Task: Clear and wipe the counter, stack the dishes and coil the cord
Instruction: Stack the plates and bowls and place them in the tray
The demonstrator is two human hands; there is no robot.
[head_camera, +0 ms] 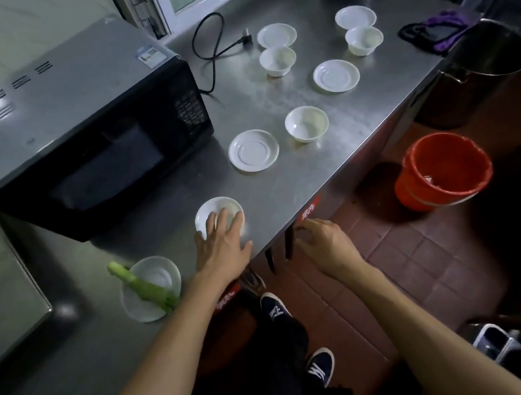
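From the head view, we see a shiny metal counter [282, 172] running through the middle of the frame. Our left hand [223, 242] sits near the bottom middle, with its fingers spread out flat on a small white dish [209, 211] at the near edge of the counter; the fingers press on it and are not curled round it. Our right hand [324, 240] hangs just past the counter edge, over the red floor, with loose fingers that hold nothing. At the lower left of the frame a white plate [139, 307] has a green vegetable stalk [144, 284] lying across it. A black microwave [77, 135] fills the upper left, and its black cord [210, 56] lies in a loose loop on the counter behind it, with the plug near the top middle. More white dishes are spread out to the right of the microwave: a saucer [253, 150] just beside a bowl [306, 124] in the middle, another saucer [336, 75] above them, and two more bowls [278, 61] [364, 40] each just in front of a saucer [276, 35] [355, 17] near the top. A purple and black cloth [431, 31] lies at the far right end of the counter. A red bucket [442, 168] stands on the floor at the right, and a big metal pot [483, 50] is above it.
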